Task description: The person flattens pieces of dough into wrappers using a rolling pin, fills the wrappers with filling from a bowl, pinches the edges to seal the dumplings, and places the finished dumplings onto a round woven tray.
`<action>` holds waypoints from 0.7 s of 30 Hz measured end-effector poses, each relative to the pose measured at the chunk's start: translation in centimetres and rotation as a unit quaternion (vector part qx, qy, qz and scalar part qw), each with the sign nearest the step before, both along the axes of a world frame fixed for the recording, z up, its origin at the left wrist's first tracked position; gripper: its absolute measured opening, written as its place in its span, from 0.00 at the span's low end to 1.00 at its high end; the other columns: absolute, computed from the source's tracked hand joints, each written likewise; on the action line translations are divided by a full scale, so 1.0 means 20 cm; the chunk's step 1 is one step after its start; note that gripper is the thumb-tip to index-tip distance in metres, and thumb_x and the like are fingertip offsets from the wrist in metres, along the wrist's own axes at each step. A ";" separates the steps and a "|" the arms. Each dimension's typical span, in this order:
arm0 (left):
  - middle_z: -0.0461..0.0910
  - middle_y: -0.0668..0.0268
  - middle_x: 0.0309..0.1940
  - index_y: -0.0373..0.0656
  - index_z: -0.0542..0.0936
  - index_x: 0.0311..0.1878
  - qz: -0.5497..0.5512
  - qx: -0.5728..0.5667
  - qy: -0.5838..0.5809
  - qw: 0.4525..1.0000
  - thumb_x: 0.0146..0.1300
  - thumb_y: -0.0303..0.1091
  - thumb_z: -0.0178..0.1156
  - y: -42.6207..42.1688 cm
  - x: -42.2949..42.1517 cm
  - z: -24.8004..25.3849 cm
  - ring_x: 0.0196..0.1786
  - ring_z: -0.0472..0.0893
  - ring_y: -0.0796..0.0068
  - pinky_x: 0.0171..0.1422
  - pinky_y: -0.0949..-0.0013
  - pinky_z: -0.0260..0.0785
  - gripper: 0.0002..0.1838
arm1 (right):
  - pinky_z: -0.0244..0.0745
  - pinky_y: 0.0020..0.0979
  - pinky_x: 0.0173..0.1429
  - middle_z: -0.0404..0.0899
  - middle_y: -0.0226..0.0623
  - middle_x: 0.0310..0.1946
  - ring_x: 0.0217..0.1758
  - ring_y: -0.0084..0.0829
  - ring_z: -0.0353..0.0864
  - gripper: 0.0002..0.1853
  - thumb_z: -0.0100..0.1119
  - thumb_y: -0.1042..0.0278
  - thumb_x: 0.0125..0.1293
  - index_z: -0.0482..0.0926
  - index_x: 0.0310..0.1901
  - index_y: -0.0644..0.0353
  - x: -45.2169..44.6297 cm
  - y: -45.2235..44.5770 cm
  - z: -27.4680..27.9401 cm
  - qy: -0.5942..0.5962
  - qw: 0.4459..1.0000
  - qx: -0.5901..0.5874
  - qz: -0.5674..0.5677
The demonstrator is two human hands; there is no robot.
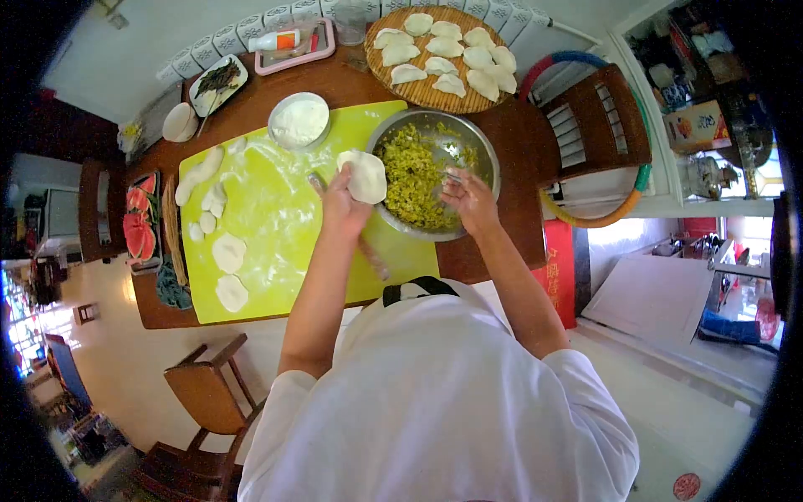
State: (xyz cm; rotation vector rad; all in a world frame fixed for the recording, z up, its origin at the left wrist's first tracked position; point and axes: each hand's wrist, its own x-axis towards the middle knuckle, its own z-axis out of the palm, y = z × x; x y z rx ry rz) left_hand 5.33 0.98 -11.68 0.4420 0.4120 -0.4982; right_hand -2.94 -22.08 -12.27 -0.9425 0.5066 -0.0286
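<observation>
A round white dough wrapper (365, 177) lies in my left hand (345, 203), beside the left rim of a steel bowl (492, 149). Chopped green-yellow filling (411, 177) fills the left part of that bowl. My right hand (471, 201) is over the bowl's right side, its fingers closed on a thin metal utensil whose far end is hard to make out. A rolling pin (374, 258) lies on the green mat (284, 251), partly hidden under my left forearm. Two flat wrappers (228, 253) and several dough pieces (199, 176) rest at the mat's left side.
Behind the steel bowl, a woven tray (381, 74) holds several folded dumplings (445, 47). A bowl of flour (299, 121) stands at the mat's back edge. Farther left are a plate with dark food (219, 82), a white cup (180, 123) and a tray of red fruit (140, 224).
</observation>
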 end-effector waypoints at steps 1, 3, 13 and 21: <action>0.73 0.60 0.54 0.43 0.67 0.59 -0.008 0.011 -0.015 1.000 0.69 0.39 0.47 -0.04 0.01 -0.02 0.56 0.73 0.60 0.63 0.54 0.65 0.18 | 0.78 0.39 0.49 0.75 0.35 0.35 0.39 0.30 0.78 0.24 0.53 0.53 0.66 0.71 0.52 0.68 0.00 -0.01 0.04 -0.020 1.000 0.005 0.000; 0.73 0.60 0.54 0.42 0.67 0.58 0.002 0.004 0.005 1.000 0.69 0.39 0.47 -0.13 0.02 -0.01 0.57 0.73 0.60 0.63 0.54 0.65 0.18 | 0.78 0.39 0.50 0.75 0.35 0.35 0.39 0.30 0.78 0.23 0.53 0.54 0.67 0.72 0.52 0.68 0.00 -0.03 0.12 -0.036 0.999 0.003 0.019; 0.73 0.57 0.53 0.42 0.68 0.57 0.051 -0.111 0.052 0.991 0.72 0.40 0.37 -0.48 -0.06 0.21 0.56 0.73 0.58 0.66 0.54 0.62 0.18 | 0.74 0.33 0.46 0.75 0.43 0.41 0.41 0.38 0.76 0.17 0.53 0.72 0.63 0.73 0.54 0.62 -0.03 0.00 0.37 -0.222 0.684 -0.675 0.165; 0.75 0.59 0.50 0.44 0.70 0.53 0.077 -0.089 0.011 0.993 0.72 0.41 0.34 -0.49 -0.07 0.20 0.54 0.74 0.60 0.61 0.54 0.65 0.18 | 0.73 0.40 0.45 0.73 0.43 0.40 0.43 0.44 0.75 0.20 0.55 0.69 0.60 0.71 0.55 0.57 -0.06 -0.03 0.31 -0.318 0.569 -0.718 0.243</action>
